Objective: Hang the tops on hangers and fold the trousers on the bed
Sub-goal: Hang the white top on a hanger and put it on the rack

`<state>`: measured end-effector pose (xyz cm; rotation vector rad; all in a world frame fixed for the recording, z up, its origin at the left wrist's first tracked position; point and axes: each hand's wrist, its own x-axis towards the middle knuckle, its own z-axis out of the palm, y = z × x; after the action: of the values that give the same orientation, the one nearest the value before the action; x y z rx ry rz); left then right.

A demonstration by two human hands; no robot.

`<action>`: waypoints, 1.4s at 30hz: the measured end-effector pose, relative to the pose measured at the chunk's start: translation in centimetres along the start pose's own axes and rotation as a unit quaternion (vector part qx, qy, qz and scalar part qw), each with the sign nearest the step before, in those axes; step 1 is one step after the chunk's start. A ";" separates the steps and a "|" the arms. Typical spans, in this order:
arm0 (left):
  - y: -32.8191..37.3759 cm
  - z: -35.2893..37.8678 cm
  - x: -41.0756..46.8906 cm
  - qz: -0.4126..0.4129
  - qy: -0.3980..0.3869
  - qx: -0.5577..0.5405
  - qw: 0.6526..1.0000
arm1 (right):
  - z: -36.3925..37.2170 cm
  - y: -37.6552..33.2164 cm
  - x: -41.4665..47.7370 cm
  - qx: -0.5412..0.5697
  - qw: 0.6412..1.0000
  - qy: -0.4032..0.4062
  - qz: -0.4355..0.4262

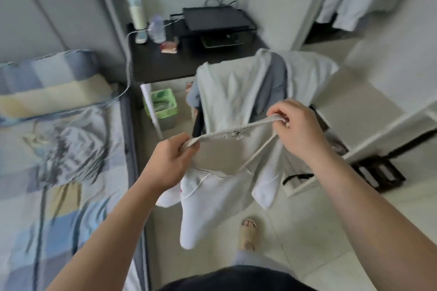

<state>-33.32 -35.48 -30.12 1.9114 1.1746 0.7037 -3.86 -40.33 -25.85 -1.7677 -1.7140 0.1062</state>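
I hold a white garment (203,198) up in the air by its ribbed waistband (227,132), stretched between both hands. My left hand (170,160) grips the band's left end and my right hand (298,130) pinches its right end. A white drawstring hangs down from the right end. The white cloth dangles below, above the floor beside the bed (59,172). Behind it a chair (236,92) carries a pale top and a grey garment draped over its back.
A dark desk (160,61) with a printer (215,19), bottles and cables stands behind the chair. A green-lined bin (163,106) sits under the desk. A crumpled patterned quilt and pillow lie on the bed. White furniture stands at right. My sandalled foot (248,231) is on the tiled floor.
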 end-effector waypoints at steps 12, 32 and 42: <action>23.0 14.2 25.2 0.188 -0.003 -0.123 0.975 | -20.2 17.4 12.2 -0.017 0.977 0.206 0.061; 65.6 17.7 56.3 0.439 0.006 -0.194 0.877 | -55.0 19.0 38.6 -0.252 0.879 0.385 0.127; 80.6 17.5 63.8 0.527 -0.001 -0.127 0.840 | -66.0 17.4 44.5 -0.525 0.714 0.362 0.289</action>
<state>45.71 -5.87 31.13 2.2187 -0.1160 1.3256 49.52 -24.32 33.59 -2.5349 -0.5129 -1.3669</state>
